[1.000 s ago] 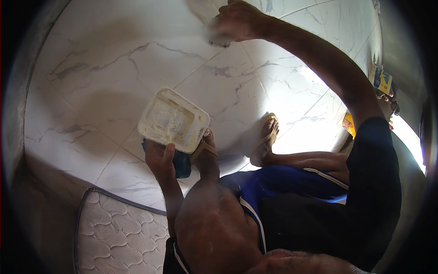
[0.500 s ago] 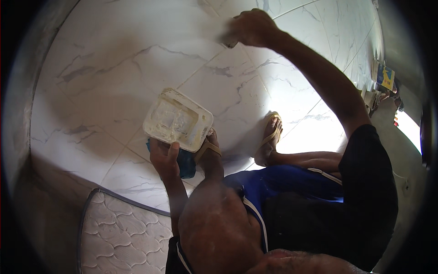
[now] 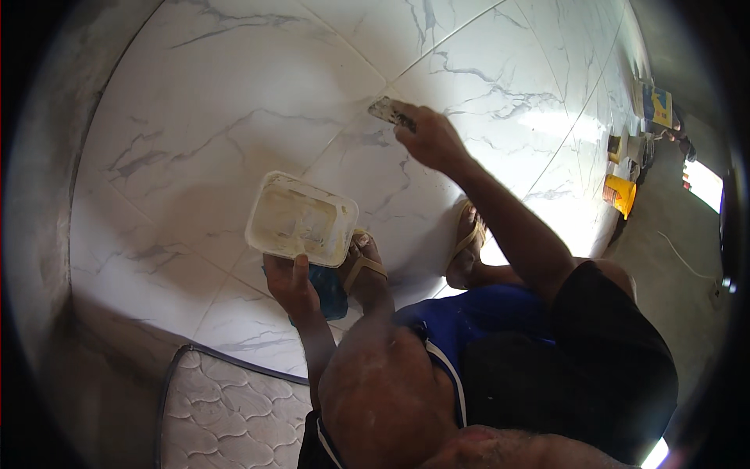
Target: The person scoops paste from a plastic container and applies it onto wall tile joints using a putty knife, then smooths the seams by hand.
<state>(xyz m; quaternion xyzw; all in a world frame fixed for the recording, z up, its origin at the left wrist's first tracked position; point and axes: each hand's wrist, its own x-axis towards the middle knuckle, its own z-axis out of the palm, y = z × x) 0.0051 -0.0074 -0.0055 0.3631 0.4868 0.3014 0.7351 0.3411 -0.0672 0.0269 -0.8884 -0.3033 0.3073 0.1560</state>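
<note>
My left hand [image 3: 293, 285] grips the near edge of a white rectangular plastic tub [image 3: 255, 227], its thumb over the rim. Pale paste [image 3: 301, 215] smears the tub's inside. Farther out and to the right, my right hand [image 3: 432, 142] is closed around a small flat scraper [image 3: 382, 109] with dark and pale smears. The blade is close to a joint between marbled white floor tiles [image 3: 195, 102]; whether it touches the floor I cannot tell. A teal-blue thing [image 3: 328, 293], partly hidden, lies below the tub beside my left hand.
My sandalled feet, the left one [image 3: 363, 262] by the tub, rest on the tiles. A quilted pad with dark edging [image 3: 234, 414] lies at the lower left. By the right wall stand a yellow container [image 3: 619, 195] and a blue and yellow box [image 3: 656, 104]. A wall bounds the left.
My right hand has come nearer and lower with the scraper, which was blurred before and now shows clearly. The tub stays in my left hand, tilted slightly differently. The whole view has shifted a little.
</note>
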